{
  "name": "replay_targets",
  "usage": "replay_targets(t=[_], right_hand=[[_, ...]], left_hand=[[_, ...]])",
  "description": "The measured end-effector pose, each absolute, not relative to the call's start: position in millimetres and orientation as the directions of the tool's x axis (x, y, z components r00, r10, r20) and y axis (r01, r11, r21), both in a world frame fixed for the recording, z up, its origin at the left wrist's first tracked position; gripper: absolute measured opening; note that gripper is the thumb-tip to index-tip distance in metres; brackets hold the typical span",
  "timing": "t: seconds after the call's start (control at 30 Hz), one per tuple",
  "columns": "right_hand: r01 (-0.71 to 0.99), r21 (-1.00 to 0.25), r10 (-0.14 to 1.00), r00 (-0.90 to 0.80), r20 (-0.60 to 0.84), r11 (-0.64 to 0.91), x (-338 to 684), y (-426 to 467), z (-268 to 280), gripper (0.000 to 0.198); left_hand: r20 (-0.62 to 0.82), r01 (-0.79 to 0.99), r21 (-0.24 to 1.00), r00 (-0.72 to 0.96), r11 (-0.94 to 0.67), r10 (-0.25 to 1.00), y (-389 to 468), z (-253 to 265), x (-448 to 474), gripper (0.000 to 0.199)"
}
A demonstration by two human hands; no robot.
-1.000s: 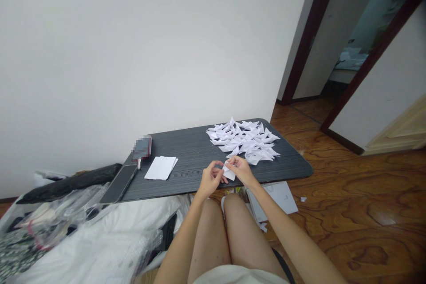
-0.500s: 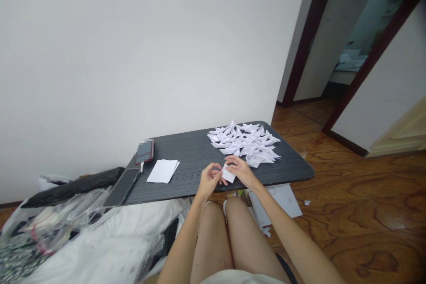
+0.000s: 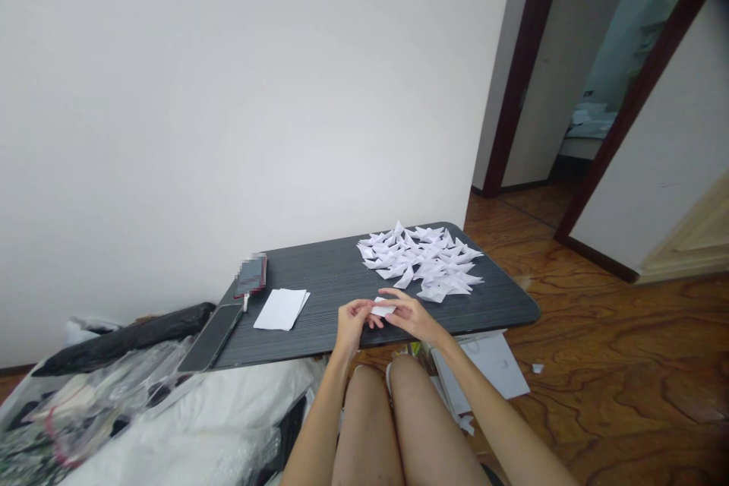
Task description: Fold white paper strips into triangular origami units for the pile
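Observation:
A small folded piece of white paper (image 3: 383, 310) is held between my two hands above the near edge of the dark table (image 3: 336, 281). My left hand (image 3: 357, 321) pinches its left side between thumb and fingers. On the other side, my right hand (image 3: 408, 314) grips it, the upper fingers stretched over the top. The fingers partly cover the paper, so its exact folds cannot be made out. Just beyond my hands lies a heap of folded white paper shapes (image 3: 421, 258) with pointed ends. A stack of flat white paper sheets (image 3: 280, 310) rests left of my hands.
On the table's left end are a dark phone-like device (image 3: 213, 336) and a blurred-out device (image 3: 251, 276). Plastic-wrapped bundles (image 3: 187, 425) crowd the lower left. White boards (image 3: 490, 366) sit under the table at right. A paper scrap (image 3: 537, 368) lies on the wooden floor.
The paper between my hands has turned and now shows as a narrower strip. My left fingers have closed more on its edge. The whole view has tilted slightly upward.

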State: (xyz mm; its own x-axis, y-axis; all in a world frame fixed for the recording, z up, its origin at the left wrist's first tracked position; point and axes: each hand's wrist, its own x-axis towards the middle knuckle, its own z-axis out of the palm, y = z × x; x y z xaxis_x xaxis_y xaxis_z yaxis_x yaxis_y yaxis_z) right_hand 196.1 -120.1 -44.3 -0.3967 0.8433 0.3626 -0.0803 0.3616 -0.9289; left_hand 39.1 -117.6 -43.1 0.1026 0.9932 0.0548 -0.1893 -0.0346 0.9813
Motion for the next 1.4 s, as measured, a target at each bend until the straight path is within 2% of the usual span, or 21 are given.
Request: replay_targets(t=[0.17, 0.23, 0.3, 0.43, 0.57, 0.67, 0.87, 1.07, 1.2, 1.4], right_hand=[[-0.054, -0.924, 0.833, -0.415, 0.366, 0.379, 190, -117, -54, 0.042], [-0.007, -0.907, 0.835, -0.387, 0.392, 0.422, 189, -114, -58, 0.038], [0.065, -0.881, 0.851, -0.303, 0.429, 0.468, 189, -112, -60, 0.025], [0.198, -0.859, 0.882, -0.114, 0.457, 0.471, 187, -114, -62, 0.018], [0.272, -0.822, 0.864, -0.111, 0.491, 0.501, 184, -118, -59, 0.017], [0.328, -0.793, 0.852, -0.085, 0.516, 0.513, 184, -117, -56, 0.014], [0.301, -0.84, 0.891, -0.085, 0.447, 0.45, 186, -112, -59, 0.016], [0.025, -0.967, 0.947, -0.207, 0.245, 0.255, 188, -111, -59, 0.024], [-0.066, -0.973, 0.932, -0.28, 0.229, 0.219, 194, -111, -55, 0.029], [-0.095, -0.978, 0.938, -0.279, 0.207, 0.188, 195, -111, -55, 0.029]], left_hand=[[0.071, -0.245, 0.969, 0.106, -0.043, 0.992, -119, -42, 38, 0.017], [0.094, -0.24, 0.969, 0.122, -0.063, 0.988, -119, -43, 38, 0.018], [0.13, -0.2, 0.975, 0.166, -0.095, 0.978, -120, -44, 38, 0.02], [0.176, -0.022, 0.984, 0.208, -0.175, 0.962, -122, -44, 40, 0.024], [0.338, 0.249, 0.906, 0.06, -0.342, 0.939, -123, -42, 40, 0.019], [0.433, 0.329, 0.848, 0.017, -0.414, 0.901, -123, -41, 38, 0.019], [0.321, 0.28, 0.907, 0.027, -0.316, 0.947, -119, -48, 34, 0.023], [0.223, 0.124, 0.964, 0.097, -0.234, 0.97, -116, -48, 33, 0.029], [0.162, -0.048, 0.986, 0.141, -0.157, 0.977, -118, -45, 33, 0.031], [0.129, -0.06, 0.991, 0.14, -0.122, 0.982, -118, -45, 33, 0.024]])
